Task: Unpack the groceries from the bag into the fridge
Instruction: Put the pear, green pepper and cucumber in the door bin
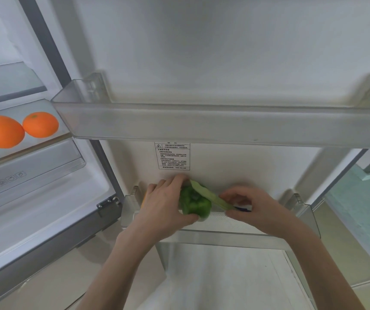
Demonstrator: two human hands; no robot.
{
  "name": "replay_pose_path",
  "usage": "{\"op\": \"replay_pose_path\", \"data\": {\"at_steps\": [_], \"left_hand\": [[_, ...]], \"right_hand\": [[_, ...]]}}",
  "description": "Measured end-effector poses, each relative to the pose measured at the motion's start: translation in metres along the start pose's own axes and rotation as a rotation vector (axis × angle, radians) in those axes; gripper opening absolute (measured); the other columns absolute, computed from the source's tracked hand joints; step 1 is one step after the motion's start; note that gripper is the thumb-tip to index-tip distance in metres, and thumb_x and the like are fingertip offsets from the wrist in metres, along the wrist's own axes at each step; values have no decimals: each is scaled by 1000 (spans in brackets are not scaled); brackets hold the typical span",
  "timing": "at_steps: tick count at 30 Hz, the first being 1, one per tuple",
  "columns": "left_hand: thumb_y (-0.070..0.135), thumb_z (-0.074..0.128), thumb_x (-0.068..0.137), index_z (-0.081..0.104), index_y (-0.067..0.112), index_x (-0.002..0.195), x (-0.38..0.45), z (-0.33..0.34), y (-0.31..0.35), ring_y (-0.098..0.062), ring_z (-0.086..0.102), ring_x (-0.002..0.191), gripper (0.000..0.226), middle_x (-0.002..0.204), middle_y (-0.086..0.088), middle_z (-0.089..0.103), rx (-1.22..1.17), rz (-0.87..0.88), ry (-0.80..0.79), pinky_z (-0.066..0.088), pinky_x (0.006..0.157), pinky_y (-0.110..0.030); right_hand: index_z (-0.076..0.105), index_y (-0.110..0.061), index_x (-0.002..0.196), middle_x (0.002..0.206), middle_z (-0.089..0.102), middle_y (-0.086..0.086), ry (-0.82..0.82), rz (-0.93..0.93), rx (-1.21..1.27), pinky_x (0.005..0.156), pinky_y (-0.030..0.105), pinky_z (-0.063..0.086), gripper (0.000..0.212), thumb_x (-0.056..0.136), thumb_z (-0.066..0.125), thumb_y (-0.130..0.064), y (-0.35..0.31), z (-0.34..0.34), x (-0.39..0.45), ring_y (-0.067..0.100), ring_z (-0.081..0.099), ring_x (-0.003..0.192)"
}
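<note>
A green bell pepper [194,203] sits at the lower door bin [228,220] of the open fridge door. My left hand [163,209] grips it from the left, fingers over its top and thumb under it. A pale green long vegetable [210,195] lies slanted beside the pepper. My right hand [253,205] pinches its right end over the bin. A dark blue thing shows just under my right fingers. Something yellow peeks out behind my left hand. Two oranges [1,132] [40,124] lie on a glass shelf [29,151] inside the fridge at the left.
A clear upper door bin [202,124] stretches across the door above my hands. A printed label [172,155] is stuck on the door liner. A drawer front [22,173] sits below the orange shelf. Pale floor lies below, and a teal surface [363,209] at the right.
</note>
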State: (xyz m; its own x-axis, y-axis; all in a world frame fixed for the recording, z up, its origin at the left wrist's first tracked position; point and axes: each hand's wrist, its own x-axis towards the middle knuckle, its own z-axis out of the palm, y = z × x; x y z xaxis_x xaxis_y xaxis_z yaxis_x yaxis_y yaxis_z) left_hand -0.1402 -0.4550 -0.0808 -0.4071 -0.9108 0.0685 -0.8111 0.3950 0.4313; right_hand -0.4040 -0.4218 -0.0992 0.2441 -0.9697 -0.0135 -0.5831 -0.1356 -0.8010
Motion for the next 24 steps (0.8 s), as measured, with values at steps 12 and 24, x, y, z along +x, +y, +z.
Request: {"op": "replay_pose_path", "data": {"at_steps": [12,24], "left_hand": [[66,61,88,30,35,150,-23,-7,11,-7,42,132,76,148,17,45,-91,-59,175,35,109,-30],[60,48,99,40,25,152,-68,-7,18,-12,38,140,63,150,10,45,65,6,365,25,118,-26]], "right_hand": [[61,-32,134,119,65,-24,275,-85,-50,102,23,47,48,93,57,-57,-19,5,-9,-1,60,117],[47,-20,151,149,49,-7,513,-213,-418,110,35,45,59,102,46,-52,-39,36,-50,13,48,137]]}}
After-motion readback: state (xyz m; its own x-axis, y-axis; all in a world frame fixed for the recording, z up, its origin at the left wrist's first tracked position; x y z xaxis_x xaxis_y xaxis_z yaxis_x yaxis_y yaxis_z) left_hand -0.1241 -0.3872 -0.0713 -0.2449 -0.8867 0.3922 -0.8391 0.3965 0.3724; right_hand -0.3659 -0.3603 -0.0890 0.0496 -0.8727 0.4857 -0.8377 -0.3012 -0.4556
